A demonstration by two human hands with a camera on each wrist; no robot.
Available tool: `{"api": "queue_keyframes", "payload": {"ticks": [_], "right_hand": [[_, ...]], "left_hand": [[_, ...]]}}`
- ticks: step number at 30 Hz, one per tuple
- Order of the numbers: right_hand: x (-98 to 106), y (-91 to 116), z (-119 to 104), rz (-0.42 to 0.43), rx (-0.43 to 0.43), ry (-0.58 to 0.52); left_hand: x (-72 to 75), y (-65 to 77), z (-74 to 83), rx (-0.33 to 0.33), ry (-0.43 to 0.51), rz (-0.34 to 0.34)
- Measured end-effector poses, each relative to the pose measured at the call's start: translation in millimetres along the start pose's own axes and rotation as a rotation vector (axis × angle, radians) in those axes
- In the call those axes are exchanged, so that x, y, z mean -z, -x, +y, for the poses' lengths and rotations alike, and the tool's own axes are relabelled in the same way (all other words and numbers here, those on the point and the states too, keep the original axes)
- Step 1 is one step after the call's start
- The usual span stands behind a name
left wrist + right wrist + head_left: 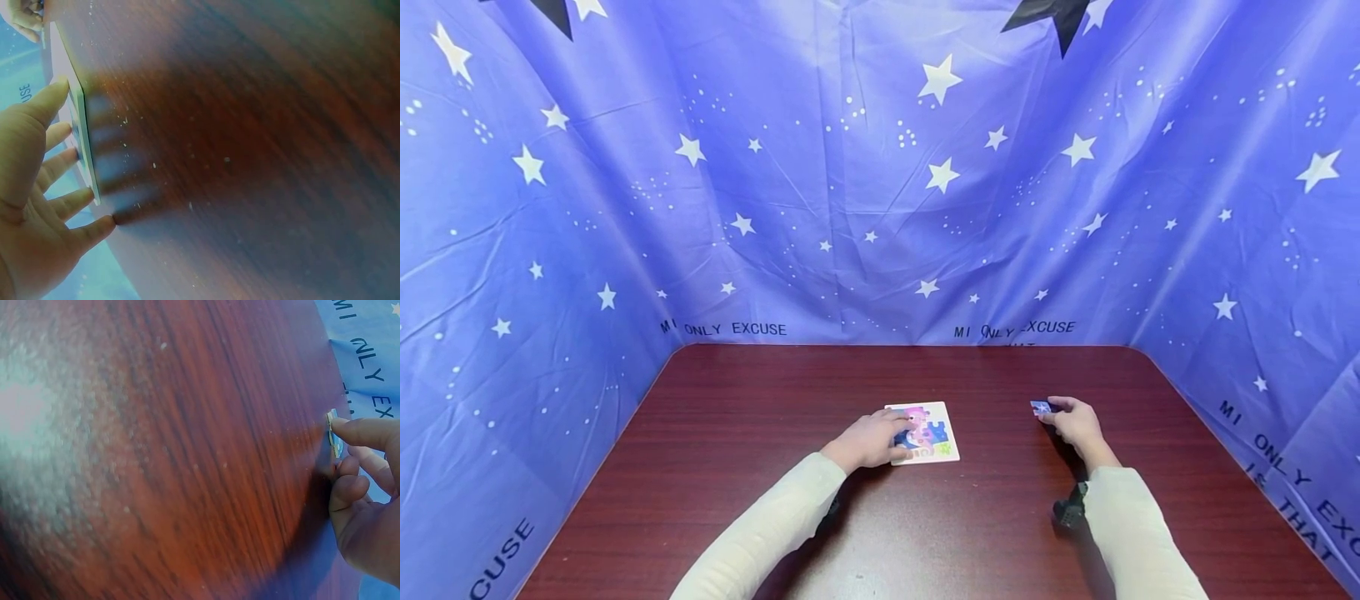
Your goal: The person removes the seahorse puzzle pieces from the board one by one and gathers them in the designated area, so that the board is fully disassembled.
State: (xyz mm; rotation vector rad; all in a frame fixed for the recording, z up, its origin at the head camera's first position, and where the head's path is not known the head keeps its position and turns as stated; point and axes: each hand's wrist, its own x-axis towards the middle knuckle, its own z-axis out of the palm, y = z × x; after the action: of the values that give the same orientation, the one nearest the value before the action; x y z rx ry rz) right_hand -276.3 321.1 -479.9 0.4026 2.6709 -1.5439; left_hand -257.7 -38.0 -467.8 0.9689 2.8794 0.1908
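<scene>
A square jigsaw puzzle board (pixel 951 427) with a white border lies on the table, with pink, blue and green pieces in its picture. My left hand (pixel 874 440) rests on its left part with fingers spread, covering some of the picture. In the left wrist view, the thumb and fingertips touch the board's edge (pixel 87 128) and surface. Off to the right, my right hand (pixel 1077 423) pinches a small blue puzzle piece (pixel 1039 408) between thumb and index finger. Seen from the right wrist, the piece (pixel 334 434) shows nearly edge-on, close over the table.
The dark red wooden table (pixel 715 500) has rounded far corners. A blue curtain (pixel 850 208) with white stars and printed words hangs behind it and along both sides. A black wrist camera (pixel 1070 507) sits under the right wrist.
</scene>
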Motion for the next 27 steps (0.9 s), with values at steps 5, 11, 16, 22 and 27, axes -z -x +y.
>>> {"api": "queue_keyframes", "payload": {"ticks": [5, 11, 16, 22, 27], "right_hand": [[1.9, 0.0, 0.3, -0.006, 0.006, 0.015], [2.4, 4.0, -2.6, 0.003, 0.004, 0.043], [3.5, 6.2, -5.8, 0.017, 0.022, 0.059], [2.7, 8.5, -11.3, 0.031, 0.035, 0.068], [-1.0, 8.5, -16.9, 0.050, 0.053, 0.077]], "left_hand": [[-1.3, 0.3, -0.7, -0.005, 0.005, 0.009], [-1.4, 0.3, -0.3, -0.008, 0.005, -0.002], [-1.2, -0.4, -0.2, -0.012, -0.005, 0.008], [-2.1, 1.6, -1.2, -0.012, 0.012, 0.015], [-2.2, 3.0, -2.5, -0.011, 0.029, 0.035]]}}
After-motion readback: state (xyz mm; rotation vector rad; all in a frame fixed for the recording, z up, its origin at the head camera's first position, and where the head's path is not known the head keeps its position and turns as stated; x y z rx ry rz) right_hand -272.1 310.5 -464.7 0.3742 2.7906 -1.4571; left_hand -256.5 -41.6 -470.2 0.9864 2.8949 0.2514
